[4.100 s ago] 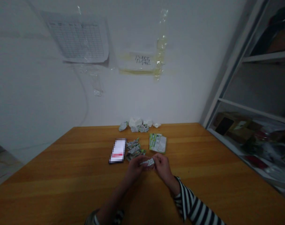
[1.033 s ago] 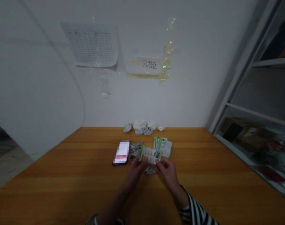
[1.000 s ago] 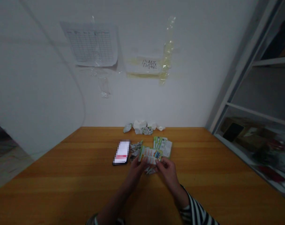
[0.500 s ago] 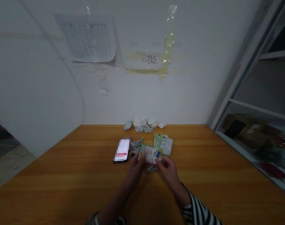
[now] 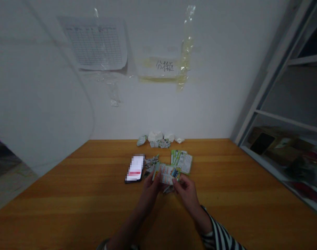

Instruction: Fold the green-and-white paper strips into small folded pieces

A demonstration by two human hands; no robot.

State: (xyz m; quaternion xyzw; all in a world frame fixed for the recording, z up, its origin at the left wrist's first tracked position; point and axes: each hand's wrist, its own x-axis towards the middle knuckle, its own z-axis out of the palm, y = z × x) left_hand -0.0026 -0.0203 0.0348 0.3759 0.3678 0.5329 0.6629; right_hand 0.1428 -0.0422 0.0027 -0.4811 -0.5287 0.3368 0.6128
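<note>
Worktop (image 5: 82, 198) of warm striped wood lies beneath the fingers and runs well past them on every side I can see. Above it are the person's own two hands. The left hand (image 5: 150, 185) grips the left end of a printed packet (image 5: 165, 173), its thumb lying across the face; how the fingers behind are set, I cannot tell. The right hand (image 5: 186, 187), coming out of a striped sleeve (image 5: 218, 229), pinches the packet's near right corner between thumb and fingers. So the packet sits right between the two sets of fingers, colourful side up.

To hold it well, I'd say, the two pinches should be light and even, so that the thin wrapper stays flat and neither thumb covers much of the print.

Just left of the left fingers rests a phone (image 5: 135, 168), its screen lit. Beyond the right fingers is a fanned stack of similar packets (image 5: 183, 161), its near left part overlapped in view by the held one. Crumpled wrappers (image 5: 150, 160) crowd in just beyond the left fingers and seem the likeliest thing to snag. Farther off, past everything, sit white wads (image 5: 155, 136). Smallest, a scrap (image 5: 169, 189) shows between the fingers, below the packet's near edge.
</note>
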